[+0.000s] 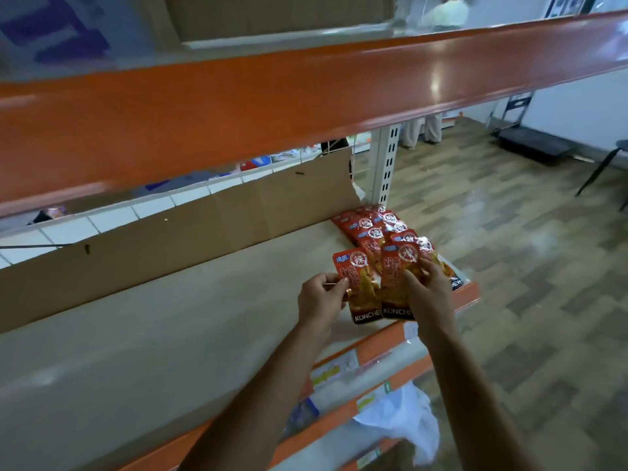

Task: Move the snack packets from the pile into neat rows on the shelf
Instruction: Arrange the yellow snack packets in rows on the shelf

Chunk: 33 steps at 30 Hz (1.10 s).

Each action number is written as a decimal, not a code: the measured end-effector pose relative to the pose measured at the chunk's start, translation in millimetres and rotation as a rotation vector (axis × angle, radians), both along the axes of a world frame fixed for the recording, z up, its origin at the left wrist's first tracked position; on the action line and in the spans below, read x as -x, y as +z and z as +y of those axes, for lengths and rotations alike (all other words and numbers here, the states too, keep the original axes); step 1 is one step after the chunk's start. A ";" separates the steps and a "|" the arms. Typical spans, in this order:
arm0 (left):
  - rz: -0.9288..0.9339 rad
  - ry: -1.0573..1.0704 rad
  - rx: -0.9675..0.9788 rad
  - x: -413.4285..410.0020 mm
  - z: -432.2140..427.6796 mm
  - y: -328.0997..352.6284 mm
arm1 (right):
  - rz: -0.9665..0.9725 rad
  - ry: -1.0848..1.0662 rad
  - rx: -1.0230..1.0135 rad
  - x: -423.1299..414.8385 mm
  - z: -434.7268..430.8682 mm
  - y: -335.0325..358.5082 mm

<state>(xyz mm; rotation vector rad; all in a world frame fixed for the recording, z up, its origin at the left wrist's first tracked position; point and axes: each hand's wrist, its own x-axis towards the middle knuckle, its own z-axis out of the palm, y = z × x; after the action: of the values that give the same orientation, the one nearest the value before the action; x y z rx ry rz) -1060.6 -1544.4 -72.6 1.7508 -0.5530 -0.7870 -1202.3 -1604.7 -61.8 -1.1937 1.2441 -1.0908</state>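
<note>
Shelf (204, 300): pale board with an orange front lip; most of its length is bare, and stock is kept at the right end.
Cardboard sheet (204, 219): stood along the back edge, apparently as a stop so that nothing is pushed off the rear.
Finished rows (373, 229): red packets laid flat and overlapped towards the back corner, printed faces up so that the labels can be read.
Left packet (360, 287): laid at the front, its side edge touching the right packet (396, 277); both bottom edges are set near the front lip.
Left grip (321, 295): narrow; the left edge of the left packet is pinched between thumb and fingertips, probably so that it can be slid square.
Right grip (430, 290): spread wide and pressed flat on the right packet, apparently so that this one is held in place as a reference.
Step in hand: the front pair is judged to be under alignment.
Pile: not identified in view.
Risk: the glossy film may slip, and the overlapped rows behind could be disturbed.
</note>
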 end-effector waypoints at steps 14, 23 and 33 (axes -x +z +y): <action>-0.091 0.158 -0.097 42.9 -78.9 -7.3 | 0.213 0.172 0.105 38.7 -96.5 15.5; -0.090 0.229 -0.097 55.3 -91.2 -4.6 | 0.362 0.396 0.091 45.8 -112.5 15.1; -0.097 0.192 -0.089 52.9 -88.2 -5.7 | 0.727 0.552 0.276 30.5 -100.7 17.2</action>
<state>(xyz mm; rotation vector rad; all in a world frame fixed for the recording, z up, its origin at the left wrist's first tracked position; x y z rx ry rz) -1113.6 -1632.6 -78.3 1.9003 -0.4117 -0.6023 -1232.8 -1705.4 -44.6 -2.1105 1.1774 -0.4178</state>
